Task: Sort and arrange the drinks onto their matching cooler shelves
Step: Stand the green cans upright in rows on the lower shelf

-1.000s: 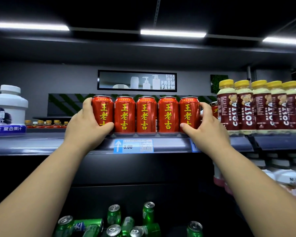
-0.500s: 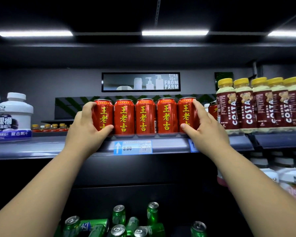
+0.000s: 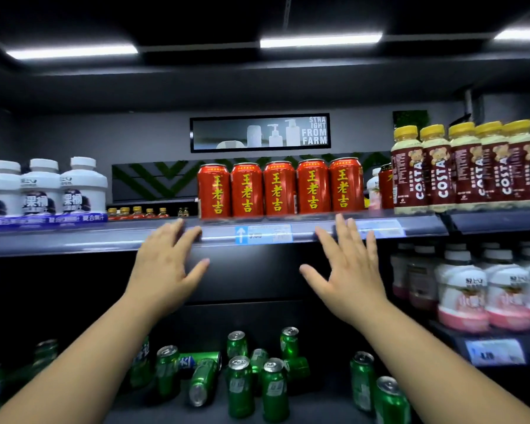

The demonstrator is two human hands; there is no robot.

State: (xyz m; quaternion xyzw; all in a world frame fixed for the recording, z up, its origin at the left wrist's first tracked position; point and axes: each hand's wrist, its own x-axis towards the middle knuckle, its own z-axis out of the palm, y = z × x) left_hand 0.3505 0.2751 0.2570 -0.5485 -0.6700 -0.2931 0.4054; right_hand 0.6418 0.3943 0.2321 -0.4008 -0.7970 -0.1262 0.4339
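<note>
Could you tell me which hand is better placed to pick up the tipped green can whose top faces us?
Probably the left hand: both are empty, but the tipped green can lies left of centre, nearer it than the right hand.

Five tea cans [image 3: 279, 189] stand side by side at the front of the upper shelf [image 3: 74, 240], just above its price tag [image 3: 263, 234]. Well to their left stand three wide-capped bottles [image 3: 43, 188]. To their right is a row of coffee bottles [image 3: 468, 169], with one more can [image 3: 385, 186] set back in the gap between. My left hand [image 3: 166, 264] and right hand [image 3: 346, 270] are before the shelf edge, below the row's two ends. Beneath, soda cans [image 3: 242, 384] stand and lie mixed. Milk bottles [image 3: 487, 292] fill another shelf under the coffee bottles.
</note>
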